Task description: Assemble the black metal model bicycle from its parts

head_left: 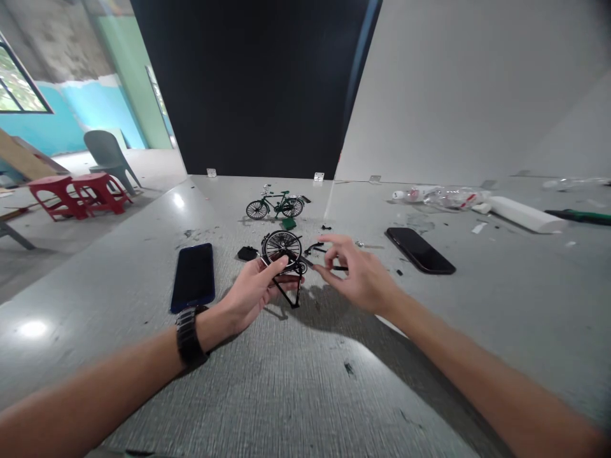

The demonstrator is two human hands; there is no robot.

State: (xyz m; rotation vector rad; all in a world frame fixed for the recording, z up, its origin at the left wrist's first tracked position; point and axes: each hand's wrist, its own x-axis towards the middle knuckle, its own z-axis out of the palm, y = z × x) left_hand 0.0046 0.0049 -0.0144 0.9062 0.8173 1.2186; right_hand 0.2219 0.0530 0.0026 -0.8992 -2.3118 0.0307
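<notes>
My left hand (255,283) grips a black miniature bicycle frame (293,296) with one spoked wheel (282,247) fitted, the wheel held uppermost. The thumb lies over the frame by the wheel, and the other fingers are behind it. Close on its right, my right hand (356,267) has its fingers curled in a pinch. A thin dark piece shows at its thumb tip beside the wheel; its kind I cannot make out. Behind the right fingers lies a black handlebar-like part (312,249). Farther back stands a whole green miniature bicycle (275,207), with a small green piece (288,224) in front.
A blue-edged phone (193,277) lies left of my hands, a black phone (421,250) to the right. Small black parts (247,254) are scattered about. Plastic wrapping (442,196) and a white block (525,214) sit at the back right. An upright black panel (258,89) borders the table's rear.
</notes>
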